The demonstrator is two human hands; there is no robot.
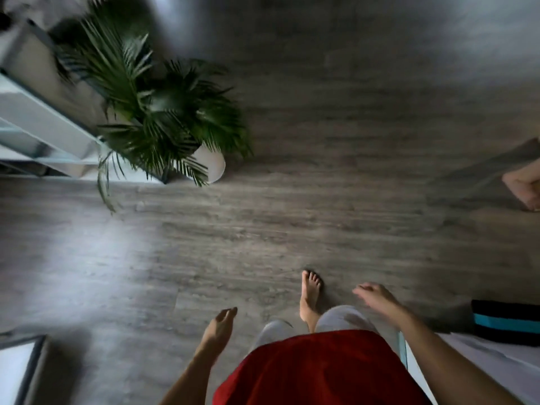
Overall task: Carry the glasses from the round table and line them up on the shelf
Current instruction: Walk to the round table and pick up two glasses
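I look straight down at a grey wood floor while walking. My left hand (219, 325) hangs at the lower middle, fingers loosely apart, holding nothing. My right hand (372, 295) swings forward at the lower right, also with spread fingers and nothing in it. No glasses and no round table are in view. A white shelf unit with dark edges (43, 124) stands at the upper left, its contents blurred.
A potted palm in a white pot (210, 165) stands beside the shelf unit. A white surface with a black and teal item (505, 323) is at the lower right. Another person's foot (523, 185) shows at the right edge. A framed white panel (17, 366) sits lower left.
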